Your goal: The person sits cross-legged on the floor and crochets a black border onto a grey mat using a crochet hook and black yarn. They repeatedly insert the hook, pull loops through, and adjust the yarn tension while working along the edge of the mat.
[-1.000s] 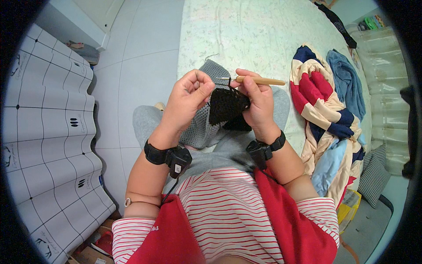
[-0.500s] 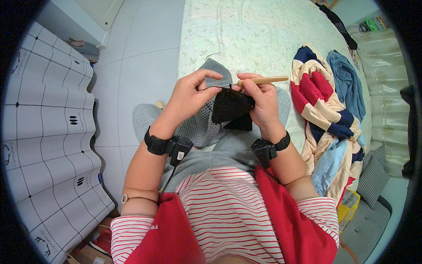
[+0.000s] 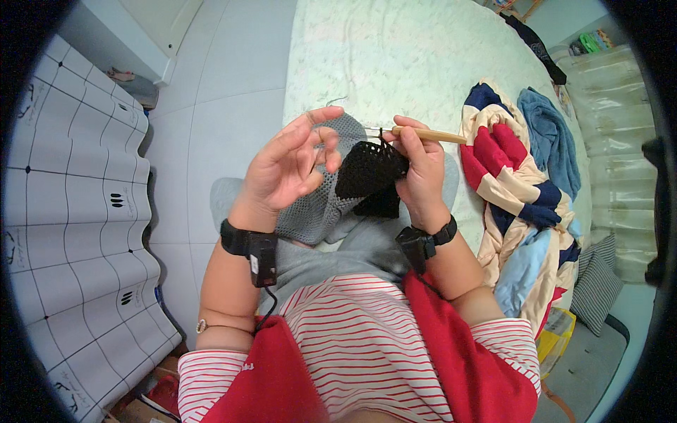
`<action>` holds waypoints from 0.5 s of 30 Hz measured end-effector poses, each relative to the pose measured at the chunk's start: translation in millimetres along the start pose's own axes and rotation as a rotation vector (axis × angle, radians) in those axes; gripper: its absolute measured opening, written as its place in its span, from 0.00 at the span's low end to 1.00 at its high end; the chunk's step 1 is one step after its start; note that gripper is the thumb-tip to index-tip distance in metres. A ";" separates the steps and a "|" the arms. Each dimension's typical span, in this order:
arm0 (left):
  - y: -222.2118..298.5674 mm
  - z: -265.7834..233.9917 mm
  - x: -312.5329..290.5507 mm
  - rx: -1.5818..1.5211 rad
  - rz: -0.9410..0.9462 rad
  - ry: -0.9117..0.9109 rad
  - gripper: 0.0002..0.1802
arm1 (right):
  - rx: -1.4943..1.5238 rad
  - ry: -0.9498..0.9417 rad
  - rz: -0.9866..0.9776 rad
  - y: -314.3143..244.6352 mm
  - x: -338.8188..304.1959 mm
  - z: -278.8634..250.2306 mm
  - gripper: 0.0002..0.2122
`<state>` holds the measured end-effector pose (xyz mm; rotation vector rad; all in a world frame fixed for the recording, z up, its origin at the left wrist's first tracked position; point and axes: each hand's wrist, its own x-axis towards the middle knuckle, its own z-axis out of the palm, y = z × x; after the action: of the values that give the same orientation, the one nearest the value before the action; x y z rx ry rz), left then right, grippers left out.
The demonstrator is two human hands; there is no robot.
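My right hand (image 3: 424, 166) is closed round a crochet hook with a light wooden handle (image 3: 431, 135); its thin metal shaft points left. A loop at the top of the black crocheted piece (image 3: 367, 171) hangs on the shaft, and the piece's right edge lies against my right fingers. My left hand (image 3: 289, 158) is apart from the piece, to its left, palm turned up, with fingers spread and partly bent. Whether a strand of yarn runs over those fingers is too fine to tell. Behind and below lies a grey crocheted piece (image 3: 303, 218) across my lap.
A bed with a pale flowered sheet (image 3: 395, 56) stands ahead. On its right lie a cream, red and navy garment (image 3: 504, 158) and a blue towel-like cloth (image 3: 546, 137). A white grid-patterned curtain (image 3: 84, 211) hangs at left. A checked cushion (image 3: 598, 289) sits at lower right.
My left hand has let go of the black piece's top edge, moved left and turned its palm up with fingers spreading. The right hand still grips the crochet hook, nearly in place.
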<state>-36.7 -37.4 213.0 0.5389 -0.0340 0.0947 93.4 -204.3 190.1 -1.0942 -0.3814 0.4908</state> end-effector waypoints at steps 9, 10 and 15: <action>75.2 46.3 -67.7 0.912 -0.284 0.068 0.31 | 0.195 0.064 -0.185 -27.4 46.2 9.2 0.13; 83.3 40.9 -81.5 1.012 -0.311 0.194 0.28 | 0.200 0.078 -0.199 -30.5 52.4 8.7 0.13; 135.5 -9.1 -163.7 1.291 0.046 0.823 0.17 | 0.238 0.060 -0.218 -32.6 56.2 0.8 0.13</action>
<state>-213.0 69.7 265.0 1.7476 0.8734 0.3862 145.9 -184.6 223.0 -0.8241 -0.3739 0.3004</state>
